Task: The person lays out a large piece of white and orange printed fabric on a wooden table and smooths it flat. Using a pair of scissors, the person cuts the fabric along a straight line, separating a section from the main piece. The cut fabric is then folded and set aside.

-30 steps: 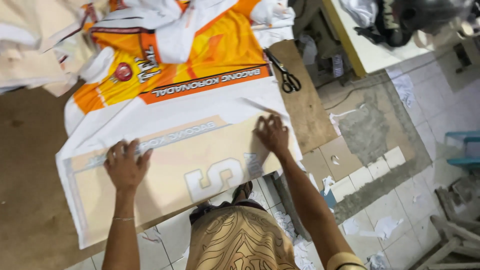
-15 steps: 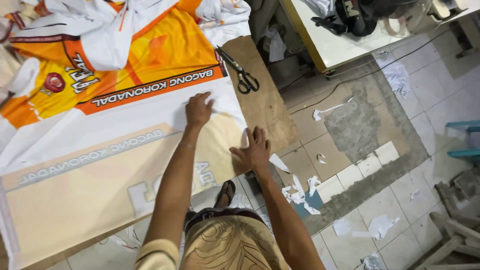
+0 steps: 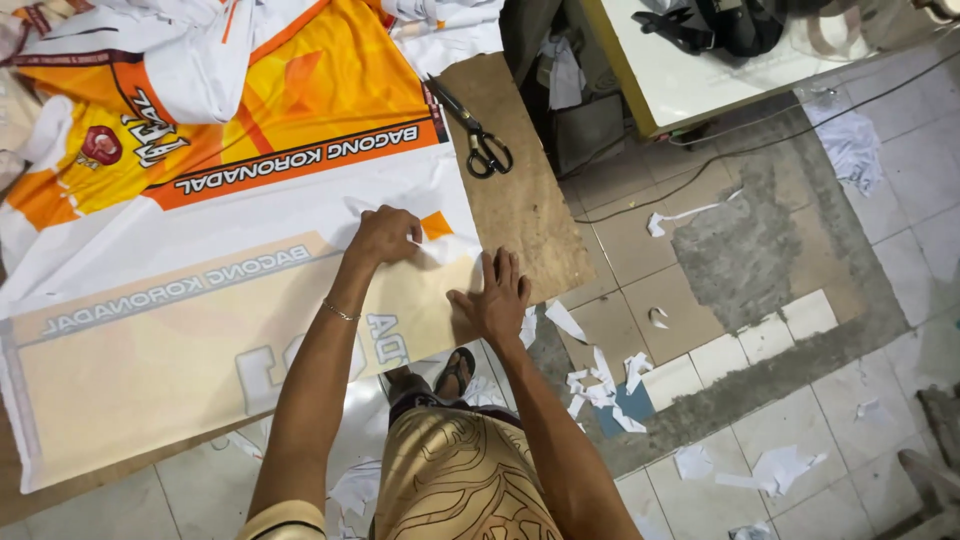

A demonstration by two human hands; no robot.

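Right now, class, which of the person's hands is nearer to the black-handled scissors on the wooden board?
Right. The right hand lies flat at the sheet's edge, just below the scissors. The left hand rests farther left on the printed sheet.

thin bracelet [image 3: 340, 312] on left wrist, tan patterned shorts [image 3: 462, 482], dark sandal [image 3: 455, 372]
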